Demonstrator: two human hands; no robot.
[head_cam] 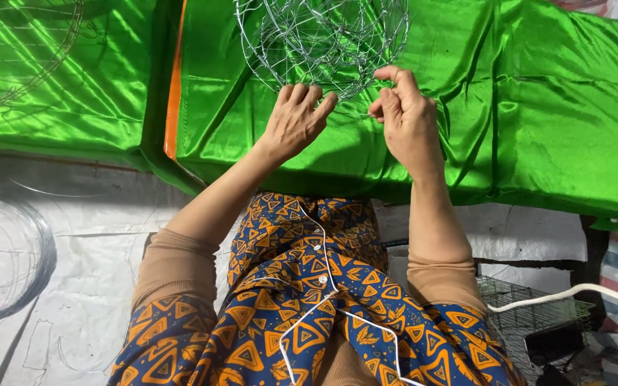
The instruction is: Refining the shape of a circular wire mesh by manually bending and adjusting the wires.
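Wire frame: a rounded cage of thin silvery wire point(322, 39) lies on the green satin cloth point(538, 107), at the far edge of the view, its top cut off by the picture's edge.
Left hand: the left hand point(293, 121) rests palm down against the near rim of the wire frame, fingers spread and bent slightly over the lowest wires; it presses or steadies rather than clenches (no wire can be seen closed inside the fist).
Right hand: the right hand point(405, 118) is just beside the frame's near right rim, thumb and forefinger pinched together on a thin strand of wire, the other fingers curled in.
Hands to each other: near, a small gap between them, both at the frame's near edge.
Cloth: shiny green, creased, covering the work surface from left to right; an orange strip point(174, 86) runs down a fold left of the frame.
Left far corner: a second wire shape point(23, 50) lies on the green cloth, well apart from the hands.
Floor, left: a coil of thin wire point(5, 257) on white sheeting point(94, 286).
Lower right: a wire mesh basket point(531, 307) with a white cable point(574, 292) across it.
Clothing: tan sleeves, a blue and orange patterned garment, a thin white cord point(323, 286) hanging down the front.
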